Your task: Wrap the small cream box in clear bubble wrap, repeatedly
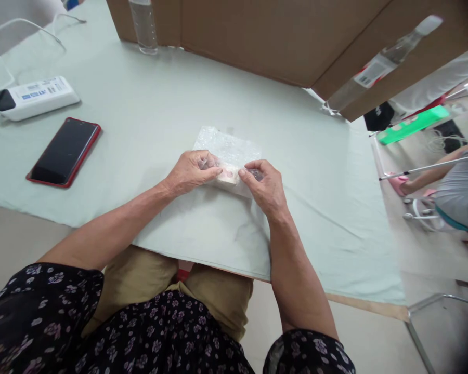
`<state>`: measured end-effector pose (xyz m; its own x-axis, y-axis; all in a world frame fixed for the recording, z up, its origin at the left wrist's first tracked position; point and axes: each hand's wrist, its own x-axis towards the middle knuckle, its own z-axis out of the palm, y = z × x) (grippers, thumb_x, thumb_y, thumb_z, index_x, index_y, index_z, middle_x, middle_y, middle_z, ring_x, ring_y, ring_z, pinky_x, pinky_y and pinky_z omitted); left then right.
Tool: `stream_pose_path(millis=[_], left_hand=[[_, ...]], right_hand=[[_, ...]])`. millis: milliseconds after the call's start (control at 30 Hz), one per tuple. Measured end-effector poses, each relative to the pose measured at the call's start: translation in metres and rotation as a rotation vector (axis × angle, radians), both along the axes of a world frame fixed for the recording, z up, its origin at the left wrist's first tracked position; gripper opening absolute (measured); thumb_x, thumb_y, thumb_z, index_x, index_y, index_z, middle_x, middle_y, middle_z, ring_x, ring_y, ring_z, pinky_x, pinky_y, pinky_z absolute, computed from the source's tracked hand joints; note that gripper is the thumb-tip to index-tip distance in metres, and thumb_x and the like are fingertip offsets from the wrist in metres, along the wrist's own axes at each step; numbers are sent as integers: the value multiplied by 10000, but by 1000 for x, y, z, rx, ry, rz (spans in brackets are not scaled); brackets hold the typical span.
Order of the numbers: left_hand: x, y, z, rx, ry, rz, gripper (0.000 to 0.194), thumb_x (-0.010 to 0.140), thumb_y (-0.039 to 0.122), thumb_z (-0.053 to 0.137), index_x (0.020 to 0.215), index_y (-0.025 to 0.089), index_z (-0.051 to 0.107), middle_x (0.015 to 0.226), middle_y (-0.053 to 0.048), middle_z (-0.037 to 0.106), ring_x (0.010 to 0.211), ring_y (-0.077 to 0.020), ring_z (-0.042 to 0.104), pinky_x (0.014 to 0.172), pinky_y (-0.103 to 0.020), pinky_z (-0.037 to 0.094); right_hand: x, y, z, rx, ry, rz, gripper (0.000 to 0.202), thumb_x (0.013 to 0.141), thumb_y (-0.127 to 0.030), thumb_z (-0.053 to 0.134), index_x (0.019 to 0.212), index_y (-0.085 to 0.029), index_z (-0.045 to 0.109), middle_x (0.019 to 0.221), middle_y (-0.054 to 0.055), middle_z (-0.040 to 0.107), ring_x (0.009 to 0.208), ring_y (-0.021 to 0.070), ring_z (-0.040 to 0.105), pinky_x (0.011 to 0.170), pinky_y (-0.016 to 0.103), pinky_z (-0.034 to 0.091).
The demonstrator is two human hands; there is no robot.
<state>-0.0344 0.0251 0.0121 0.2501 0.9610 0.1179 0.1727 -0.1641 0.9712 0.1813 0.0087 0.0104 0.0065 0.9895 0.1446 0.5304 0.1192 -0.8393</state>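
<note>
A sheet of clear bubble wrap (pixel 228 145) lies on the cloth-covered table in front of me. On its near part sits a small pale block or box (pixel 228 175) with a pinkish mark; its exact kind I cannot make out. From the left, my left hand (pixel 197 169) pinches the wrap, thumb close to the pale block. My right hand (pixel 263 182) grips the wrap's right side between thumb and curled fingers. Part of the wrap is hidden under both hands.
A phone in a red case (pixel 64 151) and a white power strip (pixel 37 97) with cables lie at left. Behind stands a brown cardboard panel (pixel 249 39) with two clear bottles, one upright (pixel 144 26), one tilted (pixel 378 67). Another person's leg (pixel 429 174) shows at right.
</note>
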Motion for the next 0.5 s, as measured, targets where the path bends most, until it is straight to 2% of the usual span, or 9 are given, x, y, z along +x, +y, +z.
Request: stream_pose_path(millis=[133, 300, 500], left_hand=[[0, 1, -3, 11, 14, 14, 220, 718, 340, 716, 689, 168, 581, 877, -51, 734, 783, -146, 644, 705, -268, 497], [-2, 0, -3, 16, 1, 1, 191, 710, 314, 728, 688, 166, 611, 806, -36, 710, 712, -130, 606, 628, -244, 460], [-3, -1, -5, -70, -55, -26, 202, 691, 319, 738, 677, 162, 612, 760, -26, 677, 656, -116, 582, 588, -239, 433]], right_hand=[[-5, -2, 1, -78, 113, 53, 188, 798, -367, 672, 728, -200, 622, 691, -26, 580, 667, 129, 501, 678, 301, 417], [-9, -7, 5, -137, 191, 51, 199, 763, -364, 698, 696, -192, 623, 688, -18, 600, 662, 126, 504, 651, 289, 395], [-6, -10, 10, -208, 184, 65, 249, 755, -408, 727, 694, -191, 621, 686, -14, 603, 649, 123, 498, 629, 283, 386]])
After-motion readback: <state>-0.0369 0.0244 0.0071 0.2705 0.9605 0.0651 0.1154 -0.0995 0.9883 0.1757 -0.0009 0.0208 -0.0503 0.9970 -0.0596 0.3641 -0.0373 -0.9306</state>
